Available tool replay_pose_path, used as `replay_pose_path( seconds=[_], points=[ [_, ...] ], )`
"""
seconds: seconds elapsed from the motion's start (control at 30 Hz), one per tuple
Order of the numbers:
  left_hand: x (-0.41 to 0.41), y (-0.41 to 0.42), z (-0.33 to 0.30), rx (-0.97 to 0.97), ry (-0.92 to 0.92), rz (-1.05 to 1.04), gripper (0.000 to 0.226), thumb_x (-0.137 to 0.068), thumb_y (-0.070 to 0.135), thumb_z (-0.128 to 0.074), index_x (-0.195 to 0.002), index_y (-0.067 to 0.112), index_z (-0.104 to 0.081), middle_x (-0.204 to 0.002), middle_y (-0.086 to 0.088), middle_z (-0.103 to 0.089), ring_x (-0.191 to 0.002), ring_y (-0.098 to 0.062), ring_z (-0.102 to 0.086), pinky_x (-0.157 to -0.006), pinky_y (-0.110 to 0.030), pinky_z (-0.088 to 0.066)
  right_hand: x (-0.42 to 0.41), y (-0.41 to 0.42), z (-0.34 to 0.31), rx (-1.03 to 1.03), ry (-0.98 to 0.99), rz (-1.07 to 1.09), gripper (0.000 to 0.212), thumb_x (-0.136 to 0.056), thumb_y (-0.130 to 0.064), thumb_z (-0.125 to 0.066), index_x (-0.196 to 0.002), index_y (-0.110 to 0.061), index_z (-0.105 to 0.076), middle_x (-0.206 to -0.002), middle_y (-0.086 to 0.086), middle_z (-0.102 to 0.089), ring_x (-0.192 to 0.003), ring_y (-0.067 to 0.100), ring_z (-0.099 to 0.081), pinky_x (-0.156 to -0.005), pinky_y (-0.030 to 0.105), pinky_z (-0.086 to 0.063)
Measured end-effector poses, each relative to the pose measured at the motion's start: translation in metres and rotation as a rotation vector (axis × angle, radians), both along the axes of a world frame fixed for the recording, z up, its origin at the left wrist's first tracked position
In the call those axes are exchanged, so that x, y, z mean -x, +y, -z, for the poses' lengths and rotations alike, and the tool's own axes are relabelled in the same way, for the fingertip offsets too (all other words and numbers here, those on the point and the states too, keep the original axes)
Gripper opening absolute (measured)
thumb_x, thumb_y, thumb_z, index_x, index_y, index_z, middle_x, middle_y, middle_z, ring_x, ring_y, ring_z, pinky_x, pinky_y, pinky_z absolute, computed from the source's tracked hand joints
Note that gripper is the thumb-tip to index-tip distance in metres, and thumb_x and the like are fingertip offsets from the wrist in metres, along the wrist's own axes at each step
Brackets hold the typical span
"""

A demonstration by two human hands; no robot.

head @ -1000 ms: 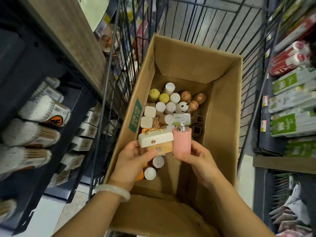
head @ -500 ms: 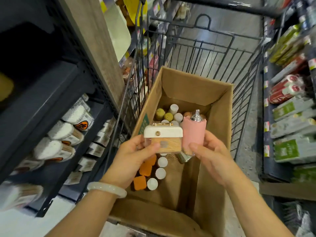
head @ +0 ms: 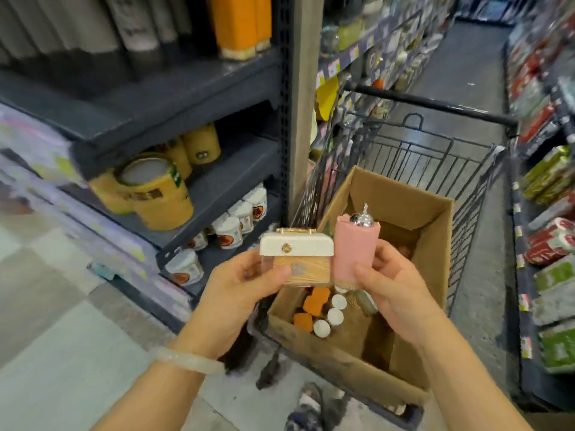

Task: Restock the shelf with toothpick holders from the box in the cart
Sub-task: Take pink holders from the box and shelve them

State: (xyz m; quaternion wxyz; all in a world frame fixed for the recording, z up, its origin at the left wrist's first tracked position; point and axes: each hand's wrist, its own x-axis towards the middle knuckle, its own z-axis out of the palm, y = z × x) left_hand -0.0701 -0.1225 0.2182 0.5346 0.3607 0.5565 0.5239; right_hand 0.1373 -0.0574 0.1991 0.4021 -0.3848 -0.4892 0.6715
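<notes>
The left hand (head: 236, 284) pinches the white-lidded toothpick holder (head: 295, 256), long axis horizontal, lid up. The right hand (head: 392, 290) pinches the pink toothpick holder (head: 353, 247), upright, chrome tip up. Both are above the cardboard box (head: 435, 244) in the cart (head: 435, 157).

Yellow cylindrical tins (head: 155, 194) crowd the front edge of the middle shelf board on the left, one lying tilted with its pale lid facing up. Behind them stand smaller yellow tubs (head: 201, 144). On the board below, white jars with orange labels (head: 231, 225) sit in a row running toward the upright post (head: 306, 98). An orange package (head: 239, 23) stands on the top board. Across the grey aisle floor (head: 473, 57), green and red packets (head: 553, 244) fill the right-hand racks, blurred.
</notes>
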Motion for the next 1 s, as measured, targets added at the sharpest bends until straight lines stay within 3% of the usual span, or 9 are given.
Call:
replay_pose_path(
  seconds=[0.13, 0.2, 0.33, 0.43, 0.6, 0.73, 0.8, 0.9, 1.0],
  points=[
    [0.045, -0.083, -0.023, -0.030, 0.095, -0.132, 0.042, -0.061, 0.033, -0.084, -0.099, 0.022, -0.072, -0.097, -0.005, -0.074, -0.095, -0.028, -0.066, -0.088, -0.040, -0.049, 0.053, -0.056, -0.021, -0.004, 0.092, -0.146, 0.095, -0.032, -0.052, -0.091, -0.114, -0.018, -0.056, -0.104, -0.002, -0.073, -0.096, 0.012, -0.068, -0.073, 0.020, -0.054],
    [0.068, -0.122, -0.037, -0.058, 0.137, -0.208, 0.044, -0.061, 0.031, -0.084, -0.101, 0.020, -0.071, -0.099, -0.003, -0.074, -0.097, -0.026, -0.067, -0.090, -0.039, -0.051, 0.083, -0.082, -0.032, -0.005, 0.129, -0.232, 0.095, -0.034, -0.050, -0.092, -0.115, -0.017, -0.056, -0.106, -0.001, -0.072, -0.098, 0.012, -0.067, -0.074, 0.019, -0.054],
    [0.110, -0.184, -0.065, -0.126, 0.180, -0.340, 0.043, -0.060, 0.032, -0.072, -0.100, 0.018, -0.070, -0.094, -0.002, -0.074, -0.086, -0.016, -0.069, -0.080, -0.030, -0.049, 0.144, -0.121, -0.059, -0.084, 0.156, -0.371, 0.089, -0.045, -0.052, -0.088, -0.120, -0.014, -0.057, -0.111, 0.001, -0.070, -0.102, 0.015, -0.065, -0.079, 0.024, -0.053],
    [0.140, -0.214, -0.089, -0.167, 0.189, -0.391, 0.040, -0.064, 0.026, -0.068, -0.104, 0.018, -0.067, -0.098, -0.001, -0.074, -0.093, -0.017, -0.069, -0.084, -0.030, -0.053, 0.183, -0.140, -0.084, -0.157, 0.151, -0.445, 0.090, -0.048, -0.054, -0.086, -0.121, -0.012, -0.056, -0.112, 0.003, -0.070, -0.100, 0.017, -0.066, -0.076, 0.024, -0.053],
    [0.187, -0.237, -0.128, -0.261, 0.197, -0.474, 0.031, -0.066, 0.024, -0.067, -0.098, 0.023, -0.067, -0.094, 0.005, -0.074, -0.089, -0.013, -0.069, -0.082, -0.026, -0.055, 0.239, -0.147, -0.130, -0.320, 0.117, -0.515, 0.077, -0.058, -0.045, -0.082, -0.122, -0.011, -0.056, -0.113, 0.003, -0.070, -0.102, 0.017, -0.067, -0.079, 0.021, -0.051],
    [0.227, -0.238, -0.157, -0.336, 0.253, -0.488, 0.045, -0.062, 0.031, -0.067, -0.105, 0.020, -0.067, -0.099, 0.003, -0.074, -0.094, -0.014, -0.068, -0.085, -0.029, -0.051, 0.286, -0.143, -0.163, -0.415, 0.126, -0.522, 0.080, -0.050, -0.059, -0.083, -0.116, -0.019, -0.061, -0.112, 0.000, -0.070, -0.104, 0.017, -0.066, -0.083, 0.024, -0.051],
    [0.251, -0.233, -0.171, -0.365, 0.273, -0.505, 0.045, -0.062, 0.030, -0.067, -0.106, 0.018, -0.066, -0.099, 0.001, -0.074, -0.095, -0.016, -0.068, -0.082, -0.028, -0.052, 0.309, -0.139, -0.179, -0.442, 0.152, -0.525, 0.069, -0.053, -0.053, -0.085, -0.110, -0.021, -0.063, -0.108, -0.002, -0.072, -0.099, 0.015, -0.068, -0.080, 0.022, -0.051],
    [0.288, -0.224, -0.191, -0.410, 0.298, -0.508, 0.050, -0.062, 0.031, -0.069, -0.109, 0.014, -0.066, -0.106, -0.006, -0.072, -0.103, -0.026, -0.066, -0.090, -0.039, -0.051, 0.343, -0.132, -0.204, -0.489, 0.181, -0.523, 0.039, -0.072, -0.028, -0.078, -0.107, -0.020, -0.063, -0.099, -0.006, -0.074, -0.091, 0.010, -0.069, -0.073, 0.018, -0.051],
    [0.323, -0.211, -0.212, -0.448, 0.310, -0.510, 0.043, -0.064, 0.029, -0.069, -0.105, 0.016, -0.068, -0.104, -0.005, -0.072, -0.104, -0.028, -0.065, -0.092, -0.039, -0.049, 0.376, -0.120, -0.224, -0.536, 0.207, -0.486, 0.039, -0.069, -0.032, -0.080, -0.104, -0.022, -0.067, -0.104, -0.004, -0.073, -0.098, 0.013, -0.068, -0.080, 0.023, -0.051]
  ],
)
